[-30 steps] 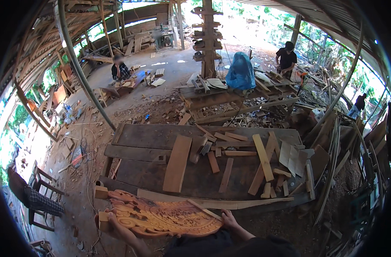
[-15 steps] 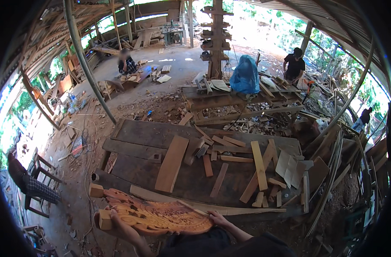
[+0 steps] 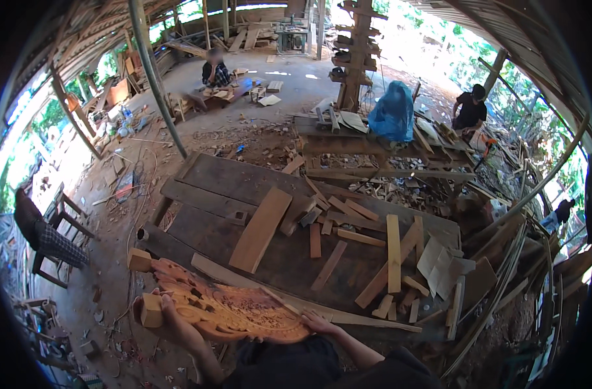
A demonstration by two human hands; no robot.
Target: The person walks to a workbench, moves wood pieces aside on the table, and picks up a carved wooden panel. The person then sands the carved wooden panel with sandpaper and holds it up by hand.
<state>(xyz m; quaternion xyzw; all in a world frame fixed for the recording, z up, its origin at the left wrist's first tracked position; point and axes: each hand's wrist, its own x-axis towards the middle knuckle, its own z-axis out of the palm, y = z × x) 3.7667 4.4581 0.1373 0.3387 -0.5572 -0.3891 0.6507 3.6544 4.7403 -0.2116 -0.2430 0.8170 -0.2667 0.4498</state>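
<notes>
A carved wooden panel (image 3: 228, 306), orange-brown with openwork scrolls, is held in front of my body at the near edge of the workbench. Two square wooden legs or posts stick out at its left end. My left hand (image 3: 173, 324) is closed round the nearer post (image 3: 152, 311); the farther post (image 3: 139, 260) is untouched. At the panel's right end, my right hand (image 3: 319, 323) grips the edge, its fingers on the upper side and the thumb hidden. Just beyond the panel lies a long pale board (image 3: 361, 321) along the bench.
The dark workbench (image 3: 208, 223) carries a wide plank (image 3: 262, 230), a yellowish strip (image 3: 393, 253) and several offcuts. Behind stands another bench with a blue plastic cover (image 3: 392, 113). One person (image 3: 471, 110) works far right, another (image 3: 216, 71) sits far left. A chair (image 3: 59, 227) stands left.
The whole view has shifted and turned slightly. The carved panel, in both hands, now shows more of its face and sits a little higher in view. Both hands keep their hold.
</notes>
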